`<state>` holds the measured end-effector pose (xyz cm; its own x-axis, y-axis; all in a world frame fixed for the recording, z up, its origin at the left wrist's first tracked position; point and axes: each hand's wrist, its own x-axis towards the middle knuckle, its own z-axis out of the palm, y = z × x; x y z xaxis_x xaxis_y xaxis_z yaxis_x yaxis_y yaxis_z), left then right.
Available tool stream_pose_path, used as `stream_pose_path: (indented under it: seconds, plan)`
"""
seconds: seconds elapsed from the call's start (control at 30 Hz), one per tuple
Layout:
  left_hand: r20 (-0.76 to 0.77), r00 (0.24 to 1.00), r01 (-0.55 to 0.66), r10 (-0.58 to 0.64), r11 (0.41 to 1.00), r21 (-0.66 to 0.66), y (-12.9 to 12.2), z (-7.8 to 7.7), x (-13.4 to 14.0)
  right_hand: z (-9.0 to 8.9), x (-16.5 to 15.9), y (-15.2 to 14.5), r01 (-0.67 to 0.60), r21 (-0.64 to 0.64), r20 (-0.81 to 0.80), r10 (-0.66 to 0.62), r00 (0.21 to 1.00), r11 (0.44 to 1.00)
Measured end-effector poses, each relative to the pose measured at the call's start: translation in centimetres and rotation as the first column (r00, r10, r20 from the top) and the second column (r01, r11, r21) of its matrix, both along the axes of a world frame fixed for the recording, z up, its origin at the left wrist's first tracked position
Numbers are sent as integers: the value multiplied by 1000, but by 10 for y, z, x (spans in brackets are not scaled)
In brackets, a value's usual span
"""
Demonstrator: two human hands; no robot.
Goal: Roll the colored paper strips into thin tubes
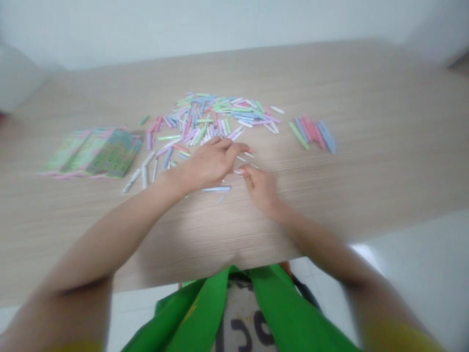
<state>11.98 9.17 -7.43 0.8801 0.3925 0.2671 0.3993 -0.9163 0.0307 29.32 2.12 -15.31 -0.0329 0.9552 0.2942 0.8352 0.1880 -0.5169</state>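
My left hand (pixel 214 161) reaches palm down over the near edge of a loose pile of thin pastel sticks (pixel 198 128) that look like chalk. Its fingers are apart, with small white sticks (pixel 241 159) close to the fingertips. Facing it on the right, my right hand (pixel 261 188) is curled, thumb and forefinger pinched together. Something small and pale shows at that pinch, too blurred to make out. A blue stick (pixel 217 188) lies on the table just below my left hand.
Flat green and pink printed packs (pixel 91 152) lie at the left, beside several thicker whitish sticks (pixel 144 176). A neat row of coloured sticks (pixel 313 133) sits right of the pile. The wooden table (pixel 384 146) meets a pale wall behind.
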Motion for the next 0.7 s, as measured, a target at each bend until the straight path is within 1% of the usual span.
stream_pose_path:
  seconds: [0.07,0.1,0.17,0.27,0.37,0.43,0.5,0.57,0.7]
  plan:
    - [-4,1000,10,-9,998,64,-12,3,14,2,2,-2,58,36,-59,-55,997,998]
    - [13,1000,13,-14,997,76,-16,4,21,2,3,-3,86,49,-93,-81,992,995]
    - [71,997,20,-24,998,53,-22,7,32,4,6,-5,132,72,-189,-116,975,989]
    - [159,987,40,-29,997,-62,-23,17,45,8,12,-6,170,92,-406,-119,906,981]
    - [233,972,69,-15,972,-226,-21,29,52,13,18,-5,172,85,-611,-85,787,981]
    - [305,952,72,32,943,-324,-20,31,55,16,20,-4,162,82,-703,-58,709,983]
    - [393,914,67,101,917,-392,-19,28,60,19,22,-4,163,86,-766,-39,642,983]
    - [480,862,75,160,898,-433,-20,21,66,21,24,-3,170,93,-812,-24,583,981]
    - [602,769,129,213,872,-473,-20,2,78,23,27,-1,167,97,-870,2,492,981]
